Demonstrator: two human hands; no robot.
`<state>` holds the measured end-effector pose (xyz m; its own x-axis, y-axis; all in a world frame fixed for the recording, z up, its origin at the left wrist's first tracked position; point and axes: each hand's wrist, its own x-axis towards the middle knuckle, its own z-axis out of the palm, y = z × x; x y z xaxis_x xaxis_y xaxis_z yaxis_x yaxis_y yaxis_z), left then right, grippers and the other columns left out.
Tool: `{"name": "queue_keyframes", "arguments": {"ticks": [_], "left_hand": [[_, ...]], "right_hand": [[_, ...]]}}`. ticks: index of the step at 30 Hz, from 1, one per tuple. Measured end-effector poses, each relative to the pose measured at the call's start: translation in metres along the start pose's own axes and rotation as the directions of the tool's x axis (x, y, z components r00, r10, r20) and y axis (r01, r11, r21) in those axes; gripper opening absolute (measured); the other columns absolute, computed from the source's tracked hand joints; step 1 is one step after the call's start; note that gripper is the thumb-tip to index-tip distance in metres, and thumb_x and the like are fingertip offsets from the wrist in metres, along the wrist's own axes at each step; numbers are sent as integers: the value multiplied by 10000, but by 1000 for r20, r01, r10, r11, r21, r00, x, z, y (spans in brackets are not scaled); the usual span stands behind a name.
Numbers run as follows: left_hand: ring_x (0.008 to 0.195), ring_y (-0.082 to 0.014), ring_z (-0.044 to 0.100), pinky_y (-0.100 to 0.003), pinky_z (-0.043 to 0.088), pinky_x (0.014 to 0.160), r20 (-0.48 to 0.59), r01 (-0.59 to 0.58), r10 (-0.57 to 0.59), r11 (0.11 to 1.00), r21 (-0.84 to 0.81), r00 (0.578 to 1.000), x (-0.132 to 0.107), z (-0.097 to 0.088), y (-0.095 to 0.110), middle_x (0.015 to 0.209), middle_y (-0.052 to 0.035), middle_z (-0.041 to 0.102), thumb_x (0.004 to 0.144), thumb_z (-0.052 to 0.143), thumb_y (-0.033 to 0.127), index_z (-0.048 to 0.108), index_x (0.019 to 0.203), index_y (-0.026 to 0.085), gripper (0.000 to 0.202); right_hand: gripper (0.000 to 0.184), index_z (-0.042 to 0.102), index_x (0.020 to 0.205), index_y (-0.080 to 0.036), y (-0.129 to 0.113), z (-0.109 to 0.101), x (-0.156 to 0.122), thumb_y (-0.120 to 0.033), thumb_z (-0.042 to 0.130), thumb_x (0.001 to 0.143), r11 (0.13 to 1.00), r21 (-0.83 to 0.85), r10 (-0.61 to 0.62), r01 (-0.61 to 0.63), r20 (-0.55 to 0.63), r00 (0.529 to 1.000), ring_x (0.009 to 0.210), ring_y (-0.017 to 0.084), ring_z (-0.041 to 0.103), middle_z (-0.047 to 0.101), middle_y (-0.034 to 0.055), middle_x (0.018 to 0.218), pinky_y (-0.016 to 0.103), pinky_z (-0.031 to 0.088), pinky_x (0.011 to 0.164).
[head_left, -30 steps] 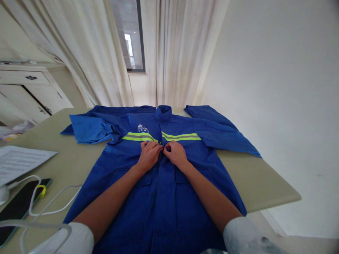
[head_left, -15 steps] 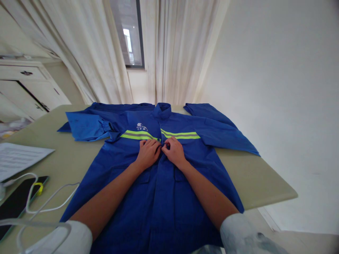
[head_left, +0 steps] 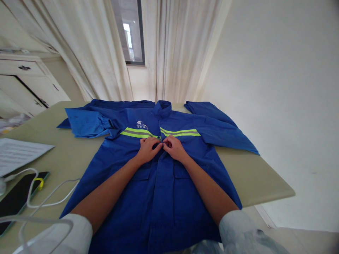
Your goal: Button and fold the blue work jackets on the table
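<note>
A blue work jacket (head_left: 164,197) with yellow-green and grey reflective stripes lies spread front side up, its collar at the far end. My left hand (head_left: 148,150) is closed on the edge of the jacket's front opening, just below the stripe. Close beside it, my right hand (head_left: 174,147) pinches the other edge of the same opening. The fingertips of both hands nearly meet there. A small dark button shows on the placket just above them; what lies between the fingertips is hidden.
The jacket covers much of the pale green table (head_left: 254,176). More folded blue cloth (head_left: 201,107) lies behind its sleeve. On the left are a printed sheet (head_left: 23,155), a phone (head_left: 18,197) and a white cable (head_left: 60,201). A white wall rises at the right.
Both hands stay at the front opening; the fingers have shifted slightly and the fingertips are closer together. The view has tilted a little. The jacket lies as before.
</note>
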<state>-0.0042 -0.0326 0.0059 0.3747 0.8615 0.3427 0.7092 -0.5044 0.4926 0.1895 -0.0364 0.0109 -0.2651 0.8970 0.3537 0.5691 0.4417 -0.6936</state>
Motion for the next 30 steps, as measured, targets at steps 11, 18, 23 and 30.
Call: {"name": "queue_keyframes", "arguments": {"ticks": [11,18,23,30], "left_hand": [[1026,-245,646,-434,350,933,56,-76,73,995,63,996,1,0,-7,1011,-32,752,976,604,308,703,978,236,122],[1047,-269,634,-455,347,958,12,-54,53,985,164,999,-3,2,4,1030,-46,735,962,625,294,676,1011,236,91],[1020,-283,625,-458,338,926,37,-105,99,966,238,994,-3,-1,7,979,-58,725,963,631,289,679,976,236,73],[962,-259,657,-452,338,927,-34,-57,64,982,180,997,-2,2,1,918,-37,757,1031,578,372,716,920,247,216]], "right_hand": [[89,681,952,-214,-15,4,-8,-183,606,915,982,-179,54,-58,-28,998,825,169,587,645,20,946,266,442,764],[27,680,889,-202,-15,4,-5,-188,657,891,981,-178,70,-72,-16,997,768,156,579,651,12,891,261,439,729],[73,683,852,-204,-25,6,-7,-251,698,906,964,-218,146,-152,-40,988,822,166,602,657,17,868,267,441,757],[105,669,900,-227,-19,4,-6,-237,589,968,945,-278,145,-170,-109,983,865,179,606,657,32,969,270,441,764]]}}
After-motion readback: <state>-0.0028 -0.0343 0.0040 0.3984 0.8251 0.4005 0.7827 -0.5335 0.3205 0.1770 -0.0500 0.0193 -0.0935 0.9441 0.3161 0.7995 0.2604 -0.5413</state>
